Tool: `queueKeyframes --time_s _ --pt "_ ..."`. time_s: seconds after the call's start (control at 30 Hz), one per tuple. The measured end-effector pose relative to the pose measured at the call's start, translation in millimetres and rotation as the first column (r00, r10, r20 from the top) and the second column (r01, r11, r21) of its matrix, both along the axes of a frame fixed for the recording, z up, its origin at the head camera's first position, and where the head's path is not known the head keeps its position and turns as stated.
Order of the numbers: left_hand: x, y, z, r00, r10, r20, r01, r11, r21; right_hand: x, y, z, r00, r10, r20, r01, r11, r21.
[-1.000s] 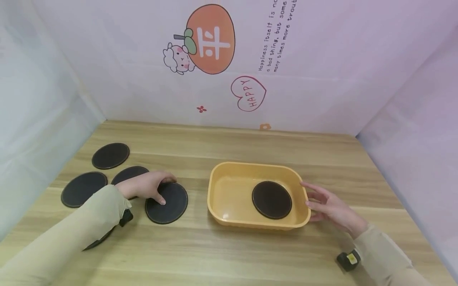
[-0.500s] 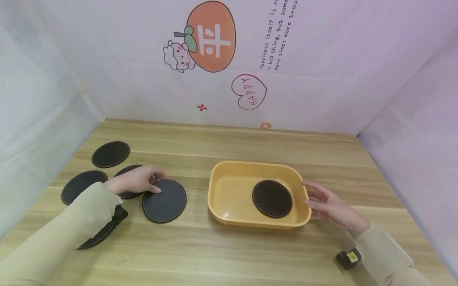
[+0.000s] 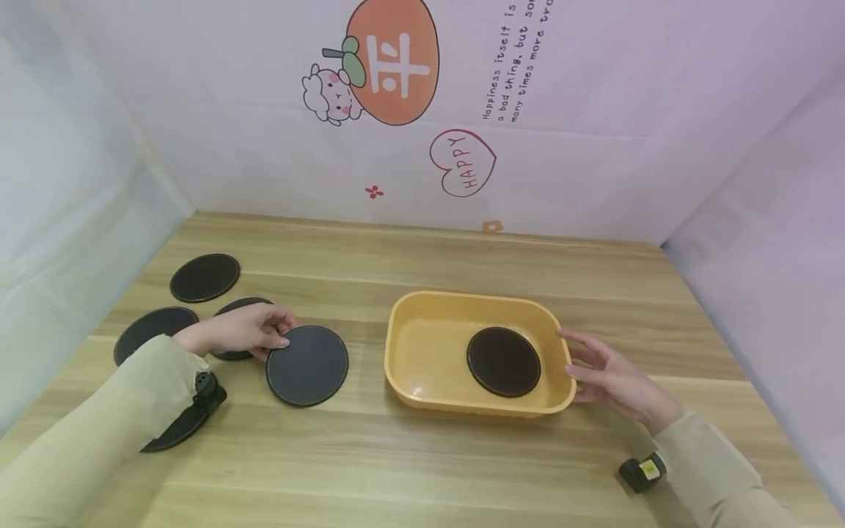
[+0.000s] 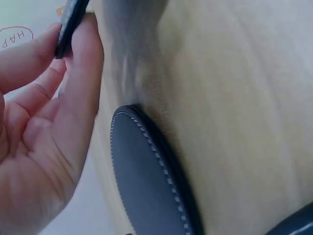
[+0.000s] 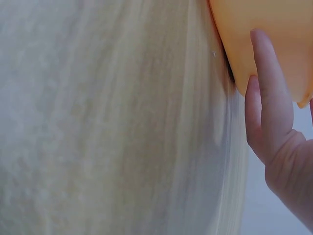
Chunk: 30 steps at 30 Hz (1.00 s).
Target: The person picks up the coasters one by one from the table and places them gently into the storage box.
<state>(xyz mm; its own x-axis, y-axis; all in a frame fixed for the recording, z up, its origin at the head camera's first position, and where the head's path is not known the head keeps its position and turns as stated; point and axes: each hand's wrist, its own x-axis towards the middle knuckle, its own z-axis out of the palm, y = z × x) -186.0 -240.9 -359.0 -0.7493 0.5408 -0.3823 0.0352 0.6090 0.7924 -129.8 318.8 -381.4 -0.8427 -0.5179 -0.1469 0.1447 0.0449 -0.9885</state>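
My left hand (image 3: 247, 328) pinches a round black coaster (image 3: 307, 366) at its left edge between thumb and fingers. In the left wrist view, the held coaster (image 4: 71, 24) is edge-on above the wooden table, its shadow below. A stitched coaster (image 4: 146, 176) lies under that hand. My right hand (image 3: 610, 378) is at the right end of a yellow plastic basin (image 3: 416, 352), fingertips at its rim. The right wrist view has nearly straight fingers (image 5: 274, 93) against the basin's outer wall (image 5: 274, 14). Another black coaster (image 3: 504, 361) lies inside the basin, toward its right.
More black coasters lie at the left: one at the back (image 3: 205, 278), one partly behind the left hand (image 3: 244, 302), one by the sleeve (image 3: 152, 330) and one partly under the forearm (image 3: 178, 429). A printed white curtain (image 3: 561, 169) borders the wooden table (image 3: 396, 469).
The left hand has shifted slightly left along its coaster, from lying over it to pinching its left edge, and the coaster has come up. The right hand stays at the basin.
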Motion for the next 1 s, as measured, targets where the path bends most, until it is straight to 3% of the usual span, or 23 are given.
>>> queueKeyframes --time_s 0.27,0.5,0.73,1.0 --pt "0.9 -2.4 -6.8 0.995 0.047 0.093 -0.056 0.993 0.101 0.7 0 0.5 1.000 0.012 0.014 -0.012 1.000 -0.002" --pt "3.9 0.6 -6.2 0.984 0.102 0.149 -0.134 0.966 0.221 0.1 -1 2.3 1.000 0.019 0.010 -0.019 1.000 -0.017" --pt "9.4 1.9 -7.4 0.972 0.189 0.138 -0.220 0.940 0.261 -0.5 -2 4.0 1.000 0.027 0.008 -0.027 1.000 -0.013" --pt "11.2 2.9 -10.9 0.936 0.320 0.145 -0.350 0.888 0.299 -1.2 -3 1.6 1.000 0.018 0.016 -0.018 1.000 -0.003"
